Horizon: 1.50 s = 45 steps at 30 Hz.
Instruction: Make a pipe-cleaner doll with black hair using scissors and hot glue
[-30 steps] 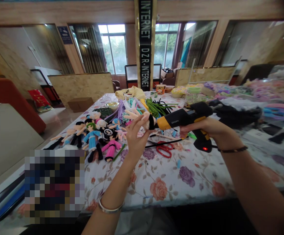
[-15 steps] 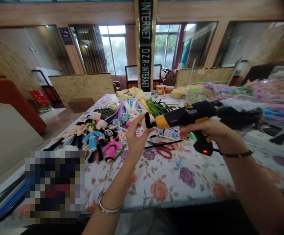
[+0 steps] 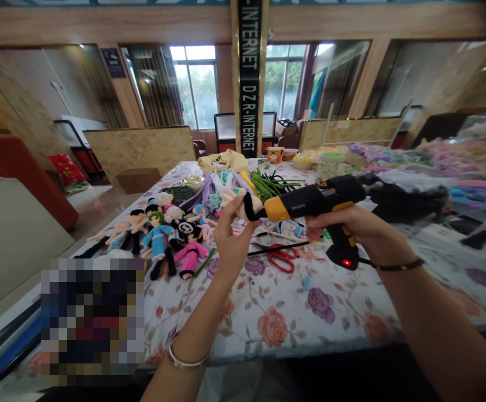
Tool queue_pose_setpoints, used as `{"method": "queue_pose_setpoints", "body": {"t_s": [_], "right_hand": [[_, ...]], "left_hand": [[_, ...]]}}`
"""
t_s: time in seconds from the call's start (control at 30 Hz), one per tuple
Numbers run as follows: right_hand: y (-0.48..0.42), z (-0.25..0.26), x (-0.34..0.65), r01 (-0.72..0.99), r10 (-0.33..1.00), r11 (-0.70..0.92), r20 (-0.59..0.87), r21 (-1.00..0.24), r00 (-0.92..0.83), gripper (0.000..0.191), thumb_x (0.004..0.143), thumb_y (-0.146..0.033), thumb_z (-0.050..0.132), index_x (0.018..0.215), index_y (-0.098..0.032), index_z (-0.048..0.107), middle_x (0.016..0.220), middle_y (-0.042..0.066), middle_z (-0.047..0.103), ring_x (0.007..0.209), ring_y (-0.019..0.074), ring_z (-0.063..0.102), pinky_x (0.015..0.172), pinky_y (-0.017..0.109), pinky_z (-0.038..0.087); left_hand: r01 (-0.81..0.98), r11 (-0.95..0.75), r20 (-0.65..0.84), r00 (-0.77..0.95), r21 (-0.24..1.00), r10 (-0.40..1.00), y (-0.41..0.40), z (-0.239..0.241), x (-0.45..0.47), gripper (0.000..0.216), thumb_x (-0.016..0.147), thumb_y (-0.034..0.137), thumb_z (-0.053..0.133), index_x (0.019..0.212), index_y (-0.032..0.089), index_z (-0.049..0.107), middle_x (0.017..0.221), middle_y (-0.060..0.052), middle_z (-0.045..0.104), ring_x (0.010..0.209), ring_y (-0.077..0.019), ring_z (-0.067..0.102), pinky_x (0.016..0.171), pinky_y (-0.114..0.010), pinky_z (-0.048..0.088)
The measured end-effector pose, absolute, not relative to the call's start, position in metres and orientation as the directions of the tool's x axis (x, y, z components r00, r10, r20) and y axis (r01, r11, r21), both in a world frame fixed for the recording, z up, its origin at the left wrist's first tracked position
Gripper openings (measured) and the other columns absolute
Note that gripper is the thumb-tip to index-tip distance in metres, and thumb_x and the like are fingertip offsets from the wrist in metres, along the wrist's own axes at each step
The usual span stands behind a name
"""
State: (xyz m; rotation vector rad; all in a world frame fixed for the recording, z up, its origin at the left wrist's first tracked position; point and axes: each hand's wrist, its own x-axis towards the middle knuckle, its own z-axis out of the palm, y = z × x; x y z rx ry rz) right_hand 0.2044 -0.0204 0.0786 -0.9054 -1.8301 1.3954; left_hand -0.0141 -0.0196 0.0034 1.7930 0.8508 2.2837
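My right hand grips a black and yellow glue gun with a red light lit on its handle. Its nozzle points left and touches a small fuzzy doll part, cream with a black band. My left hand pinches that part between thumb and fingers, raised above the table. A silver bangle sits on my left wrist, a dark band on my right.
A flowered tablecloth covers the table. Several small pipe-cleaner dolls lie at the left, red scissors under the gun, bundles of pipe cleaners behind. More coloured craft material is piled at the right.
Both hands shifted slightly left and down together, with the gun's nozzle staying against the doll part. My left fingers turned the part a little.
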Motion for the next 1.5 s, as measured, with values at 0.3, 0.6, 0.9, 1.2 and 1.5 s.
{"method": "queue_pose_setpoints", "body": {"t_s": [0.3,0.6,0.9,1.2,1.5], "right_hand": [[-0.0225,0.0799,0.2027,0.132,0.838,0.168,0.071,-0.977,-0.542,0.017,0.061,-0.031,0.07,0.054,-0.02,0.06,0.052,0.001,0.057,0.053,0.0157,0.056,0.058,0.03,0.048],[-0.0243,0.0802,0.2015,0.11,0.841,0.151,0.069,-0.982,-0.537,0.013,0.061,-0.027,0.068,0.053,-0.02,0.06,0.049,0.0,0.054,0.05,0.015,0.054,0.056,0.03,0.046],[-0.0237,0.0799,0.2022,0.091,0.838,0.145,0.074,-0.985,-0.54,0.012,0.06,-0.025,0.068,0.053,-0.02,0.06,0.048,-0.001,0.054,0.047,0.0136,0.051,0.052,0.029,0.043],[-0.0246,0.0805,0.2024,0.087,0.827,0.085,0.022,-0.993,-0.561,0.015,0.061,-0.025,0.068,0.052,-0.019,0.058,0.046,-0.002,0.05,0.045,0.012,0.049,0.049,0.027,0.041],[-0.0228,0.0808,0.2064,0.11,0.821,0.165,0.075,-0.98,-0.566,0.011,0.062,-0.025,0.069,0.056,-0.019,0.061,0.053,0.001,0.058,0.052,0.0153,0.056,0.056,0.029,0.048]], "left_hand": [[0.228,-0.853,0.864,-0.318,0.47,0.391,-0.0189,0.0046,-0.0144,0.053,0.066,0.023,0.075,0.116,0.025,0.057,0.119,-0.007,0.06,0.111,-0.0206,0.057,0.096,-0.034,0.047],[0.268,-0.858,0.881,-0.316,0.439,0.352,-0.0192,0.0045,-0.0149,0.054,0.066,0.024,0.074,0.117,0.024,0.057,0.12,-0.007,0.06,0.113,-0.0213,0.056,0.097,-0.035,0.047],[0.254,-0.872,0.889,-0.31,0.419,0.337,-0.02,0.004,-0.0144,0.056,0.066,0.021,0.074,0.118,0.027,0.056,0.12,-0.005,0.06,0.114,-0.0209,0.055,0.098,-0.036,0.046],[0.27,-0.875,0.899,-0.302,0.401,0.319,-0.0198,0.0041,-0.0146,0.057,0.066,0.021,0.074,0.119,0.027,0.055,0.12,-0.006,0.06,0.113,-0.0203,0.056,0.097,-0.035,0.047],[0.296,-0.875,0.911,-0.281,0.383,0.304,-0.0211,0.0045,-0.0131,0.057,0.069,0.024,0.072,0.122,0.026,0.052,0.122,-0.007,0.057,0.115,-0.0212,0.055,0.096,-0.035,0.047]]}}
